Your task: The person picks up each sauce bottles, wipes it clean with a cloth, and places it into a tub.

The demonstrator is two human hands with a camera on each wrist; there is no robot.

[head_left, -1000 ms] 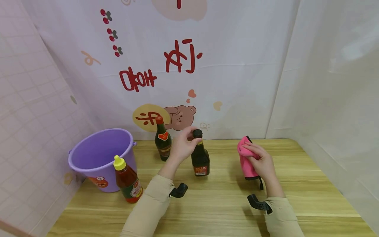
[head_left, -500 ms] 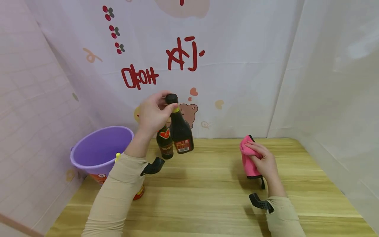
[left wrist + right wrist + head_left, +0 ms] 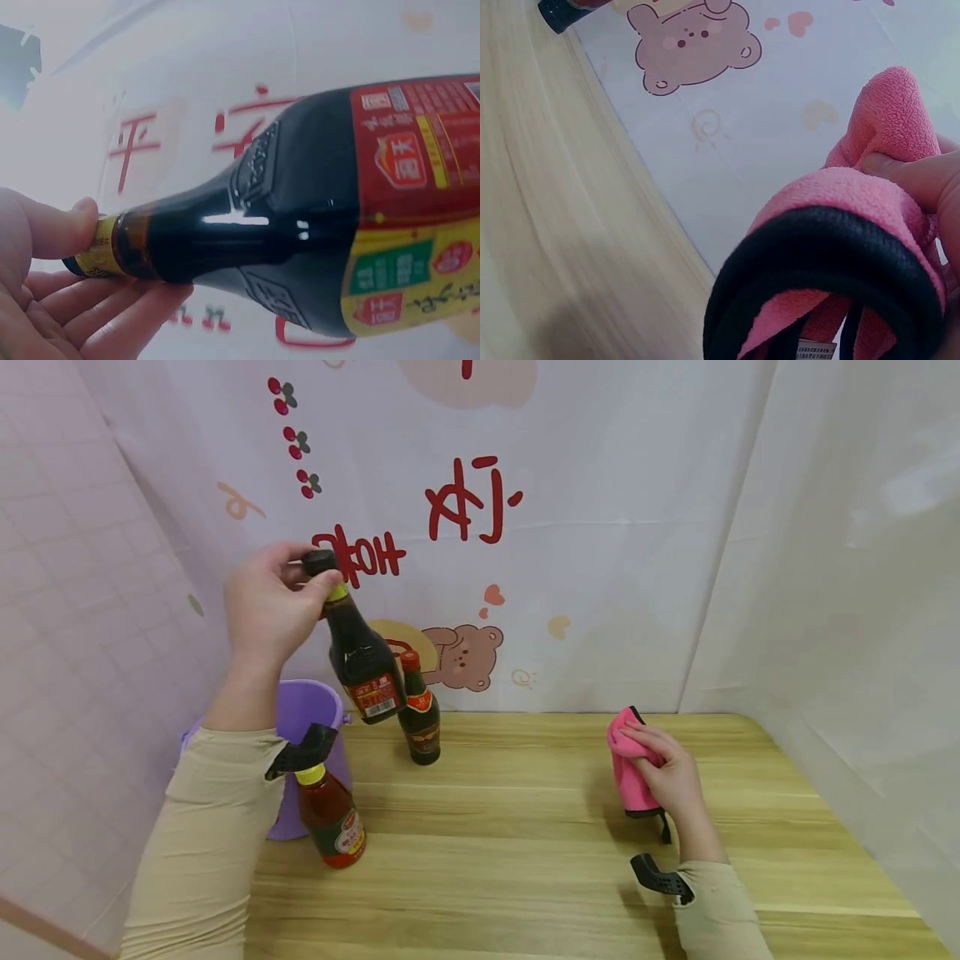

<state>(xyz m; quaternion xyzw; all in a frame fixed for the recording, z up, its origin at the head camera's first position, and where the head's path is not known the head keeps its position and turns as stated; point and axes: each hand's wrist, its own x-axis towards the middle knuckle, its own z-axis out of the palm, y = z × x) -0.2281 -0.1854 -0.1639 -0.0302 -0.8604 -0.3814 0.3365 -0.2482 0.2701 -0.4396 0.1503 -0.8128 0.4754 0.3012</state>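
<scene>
My left hand (image 3: 273,606) pinches a dark soy sauce bottle (image 3: 360,647) by its black cap and yellow-banded neck. The bottle hangs tilted in the air, its base toward the right, above and beside the purple bucket (image 3: 341,743). In the left wrist view, the thumb and fingers grip the neck of the bottle (image 3: 300,202), whose label is red and yellow. At the right, my right hand (image 3: 675,781) pinches a folded pink cloth (image 3: 630,768) with black edging. Part of the bucket is hidden behind my left arm.
A dark green bottle with a red cap (image 3: 422,718) stands near the back edge, just right of the held bottle. In front of the bucket stands a red sauce bottle with a yellow cap (image 3: 330,818). A printed sheet (image 3: 600,568) covers the wall behind the wooden table (image 3: 510,860).
The left hand has lifted the soy sauce bottle off the table and carried it up and left, over toward the bucket. My right hand stays in place with the cloth.
</scene>
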